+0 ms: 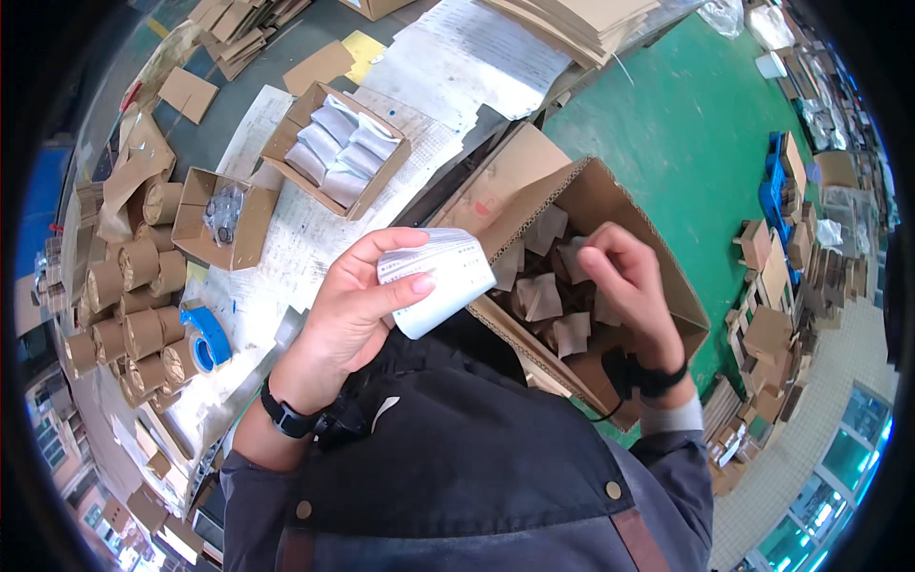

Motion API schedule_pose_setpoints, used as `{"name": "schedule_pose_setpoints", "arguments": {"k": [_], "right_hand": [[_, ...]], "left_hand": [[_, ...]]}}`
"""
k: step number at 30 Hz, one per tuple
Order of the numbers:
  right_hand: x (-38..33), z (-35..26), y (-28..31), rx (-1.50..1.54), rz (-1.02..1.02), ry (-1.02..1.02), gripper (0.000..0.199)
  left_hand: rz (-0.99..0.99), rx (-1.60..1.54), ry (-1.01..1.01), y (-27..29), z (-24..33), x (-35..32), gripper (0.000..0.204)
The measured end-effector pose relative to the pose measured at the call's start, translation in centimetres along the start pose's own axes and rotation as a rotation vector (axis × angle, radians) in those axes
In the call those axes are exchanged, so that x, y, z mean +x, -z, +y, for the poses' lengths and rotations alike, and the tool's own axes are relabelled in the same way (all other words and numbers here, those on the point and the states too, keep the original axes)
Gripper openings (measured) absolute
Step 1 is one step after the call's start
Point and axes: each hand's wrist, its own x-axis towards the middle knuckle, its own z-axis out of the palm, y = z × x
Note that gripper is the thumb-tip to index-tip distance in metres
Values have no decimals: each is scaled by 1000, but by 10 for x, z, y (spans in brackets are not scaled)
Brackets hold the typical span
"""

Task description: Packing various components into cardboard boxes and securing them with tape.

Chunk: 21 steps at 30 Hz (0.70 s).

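Observation:
My left hand [348, 303] grips a curved stack of white printed paper slips [443, 281], thumb on the near face and fingers behind. My right hand [629, 286] hangs over a large open cardboard box [658, 234], its fingers curled together. Whether anything is pinched in them is hidden. Inside that box lie several small packets [539, 297] with whitish, crinkled wrapping; one is right beside my right fingertips. The slips are in front of the box's left edge, apart from my right hand.
On the paper-covered table stand a carton of silvery pouches [343, 143] and a smaller carton [250, 238] with clear-wrapped items. A blue tape dispenser [205, 336] sits near several stacked brown rolls [133, 305]. Flat cardboard [581, 24] lies at the back; a green floor [658, 114] is on the right.

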Motion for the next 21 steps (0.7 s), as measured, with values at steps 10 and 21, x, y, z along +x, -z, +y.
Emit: {"name": "schedule_pose_setpoints", "arguments": {"k": [10, 21], "right_hand": [[-11, -63, -51, -65, -129, 258, 33], [1, -50, -40, 342, -264, 134, 41]], "left_hand": [[-162, 377, 38, -17, 7, -3, 30], [-105, 231, 1, -28, 1, 0, 56]]}}
